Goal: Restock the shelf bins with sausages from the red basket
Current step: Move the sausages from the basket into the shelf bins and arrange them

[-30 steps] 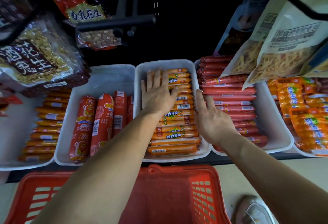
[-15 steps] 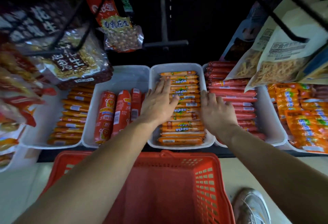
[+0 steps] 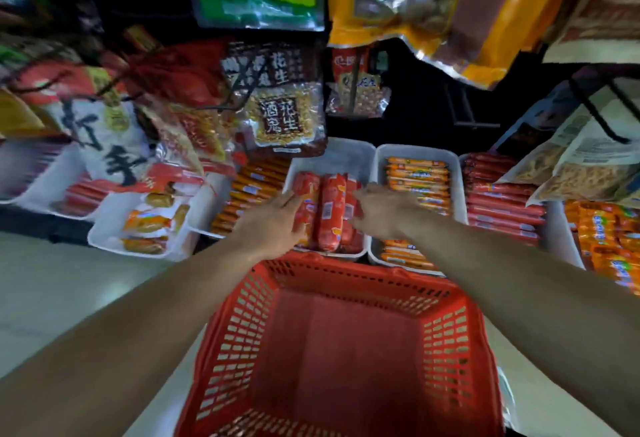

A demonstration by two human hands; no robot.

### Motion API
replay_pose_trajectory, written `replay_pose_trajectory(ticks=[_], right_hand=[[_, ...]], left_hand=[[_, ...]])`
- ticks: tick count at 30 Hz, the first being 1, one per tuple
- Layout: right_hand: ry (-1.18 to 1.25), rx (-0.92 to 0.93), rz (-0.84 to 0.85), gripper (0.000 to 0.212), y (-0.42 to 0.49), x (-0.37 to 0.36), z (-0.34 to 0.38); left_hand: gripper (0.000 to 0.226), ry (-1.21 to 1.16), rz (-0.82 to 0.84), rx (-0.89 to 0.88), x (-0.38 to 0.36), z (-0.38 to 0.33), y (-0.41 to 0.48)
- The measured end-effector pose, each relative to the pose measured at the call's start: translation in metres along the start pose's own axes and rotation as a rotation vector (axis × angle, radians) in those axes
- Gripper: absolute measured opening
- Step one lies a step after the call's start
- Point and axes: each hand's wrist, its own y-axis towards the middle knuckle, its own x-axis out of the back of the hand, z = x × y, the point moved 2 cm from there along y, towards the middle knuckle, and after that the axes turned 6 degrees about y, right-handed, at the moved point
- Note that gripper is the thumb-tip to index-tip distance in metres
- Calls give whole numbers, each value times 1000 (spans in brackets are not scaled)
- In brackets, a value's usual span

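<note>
**Red fat sausages (image 3: pixel 330 211) touched by left hand (image 3: pixel 273 225) and right hand (image 3: pixel 386 211)**

Fingers. The left hand's fingers are stretched forward and held close together, lying along the leftmost fat sausage of the row. Nothing is pinched. The right hand's fingers reach leftward, slightly spread, with the tips touching the rightmost sausage of the same row. Motion blur hides whether either thumb hooks under a sausage.

Surroundings. A peanut bag (image 3: pixel 282 114) hangs over the back left corner of the white bin (image 3: pixel 334 156) and covers part of its rear rim. Pale noodle bags (image 3: pixel 571 166) hang over the right part of the shelf (image 3: pixel 34 225) and cover the far ends of the thin red sausages (image 3: pixel 502 208). Both forearms cross above the red basket (image 3: pixel 235 332), which sits just before the shelf's front edge. Whether its far rim touches the bins cannot be told.

Containers. The white bin holds the fat sausages side by side, lengthwise, toward its front edge. The right-hand bin (image 3: pixel 458 191) beside it holds thin orange sausages (image 3: pixel 419 177) stacked crosswise. More orange sticks (image 3: pixel 249 191) fill the bin to the left. Further left, at the shelf's front edge, a tray (image 3: pixel 104 239) holds orange packets (image 3: pixel 149 225).
</note>
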Motion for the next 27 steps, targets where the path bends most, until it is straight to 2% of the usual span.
replay_pose_trajectory(ticks=[4, 8, 13, 17, 22, 25, 27], right_hand=[[93, -27, 101, 80, 31, -41, 7], [137, -49, 109, 90, 52, -71, -1], [100, -35, 42, 88, 61, -84, -9], [164, -74, 23, 89, 63, -85, -1], [211, -126, -16, 89, 61, -85, 12], [202, -125, -27, 88, 61, -85, 12], [194, -123, -35, 87, 60, -86, 10]], left_hand=[[67, -66, 6, 22, -28, 3, 8], [63, -148, 26, 1, -52, 9, 35], [56, -176, -24, -81, -68, 6, 54], [54, -254, -135, -53, -78, 7, 55], [48, -467, -174, 63, -76, 16, 53], [47, -357, -228, 47, -77, 11, 56], [47, -299, -179, 19, -77, 10, 62]])
